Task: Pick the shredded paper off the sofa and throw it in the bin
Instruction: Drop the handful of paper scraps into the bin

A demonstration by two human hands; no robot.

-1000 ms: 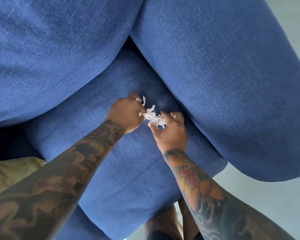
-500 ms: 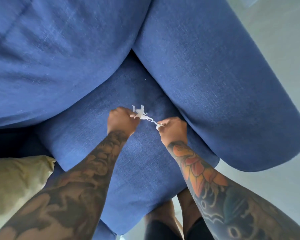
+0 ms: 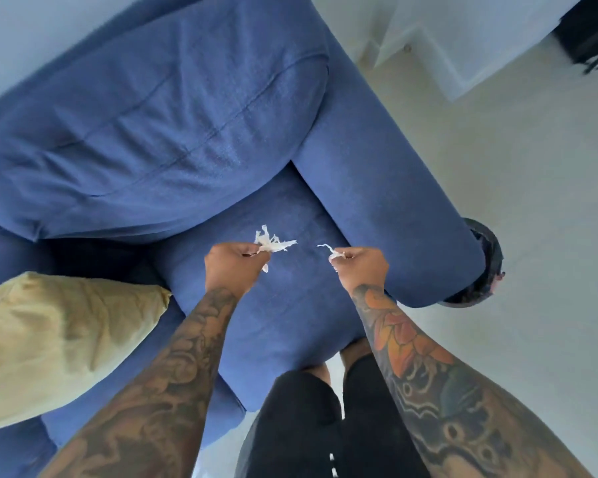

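My left hand [image 3: 233,265] is a closed fist over the blue sofa seat [image 3: 290,322], gripping a tuft of white shredded paper [image 3: 271,241] that sticks out past the thumb. My right hand [image 3: 361,265] is also clenched, with a thin white strip of shredded paper [image 3: 327,250] poking out toward the left. The two hands are apart, both raised above the seat cushion. A dark round bin [image 3: 485,267] stands on the floor behind the end of the sofa's right armrest [image 3: 394,208], mostly hidden by it.
A yellow cushion [image 3: 59,343] lies on the sofa at the left. The big back cushion [image 3: 152,132] fills the upper left. Pale floor [image 3: 532,201] spreads to the right, with a white stepped structure [image 3: 446,39] and a dark object [image 3: 591,32] at the top right. My legs in black shorts [image 3: 308,426] stand against the seat front.
The view has pulled back from the sofa. My hands have lifted and moved apart, each keeping its share of the paper; the bin has come into sight at the right.
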